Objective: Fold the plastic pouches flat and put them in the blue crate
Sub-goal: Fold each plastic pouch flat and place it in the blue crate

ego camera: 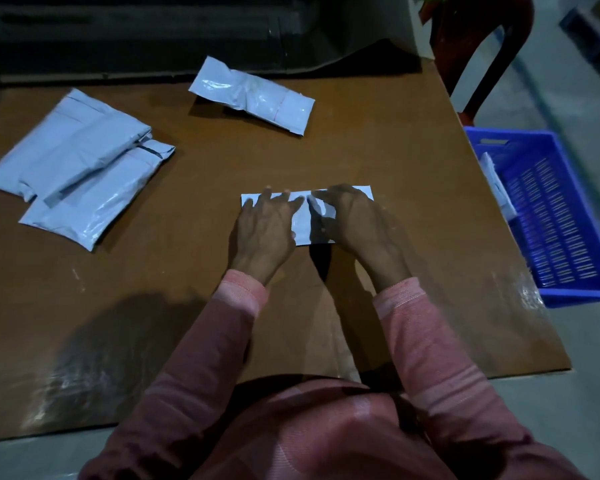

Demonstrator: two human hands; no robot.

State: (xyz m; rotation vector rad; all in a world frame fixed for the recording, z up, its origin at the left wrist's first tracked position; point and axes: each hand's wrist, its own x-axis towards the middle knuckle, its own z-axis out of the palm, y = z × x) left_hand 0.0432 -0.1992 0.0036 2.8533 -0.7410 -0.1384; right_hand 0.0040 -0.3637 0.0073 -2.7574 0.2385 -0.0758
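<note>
One white pouch (307, 216) lies folded on the table (187, 271) under both hands. The left hand (264, 230) and right hand (354, 223) press it flat, fingers (274, 199) spread, gripping nothing. Three more pouches (80, 168) wait well left of and beyond the fingers. The blue crate (551, 216) sits off to the right, seemingly holding something pale already, though dim light obscures it.

A packing workroom is showing: pouches (80, 168) are lying left of the fingers, a crate (548, 216) is sitting right, on bare floor (568, 98).
</note>
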